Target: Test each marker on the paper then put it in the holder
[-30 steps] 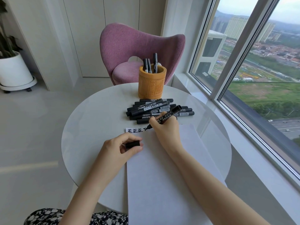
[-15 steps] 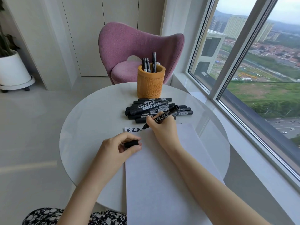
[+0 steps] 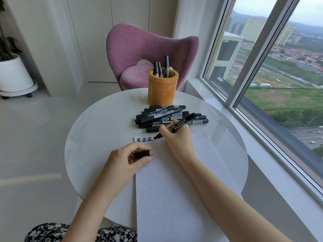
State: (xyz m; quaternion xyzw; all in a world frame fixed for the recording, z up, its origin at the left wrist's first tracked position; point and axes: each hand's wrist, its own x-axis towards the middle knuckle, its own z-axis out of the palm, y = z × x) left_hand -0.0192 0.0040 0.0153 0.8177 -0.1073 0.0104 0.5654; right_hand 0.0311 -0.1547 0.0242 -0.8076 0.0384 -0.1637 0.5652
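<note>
- Round white table point(image 3: 97, 137) beside a large window point(image 3: 279, 75); pink chair point(image 3: 150, 53) behind it.
- Paper point(image 3: 174, 189) on the table, far edge bearing a row of black characters point(image 3: 145, 139).
- Right hand point(image 3: 178, 138) grips an uncapped marker point(image 3: 181, 124), tip on the paper at the row's end.
- Left hand point(image 3: 127, 159) pinches the black cap point(image 3: 142, 154).
- Marker pile point(image 3: 164, 117) between paper and holder point(image 3: 162, 87); three markers stand in the holder.

Not much moves: the right hand point(image 3: 178, 138) slides the marker point(image 3: 181, 124) a touch left along the top edge of the paper point(image 3: 174, 189). Its tip now half covers the fourth character point(image 3: 154, 138), which showed clear a second ago.
</note>
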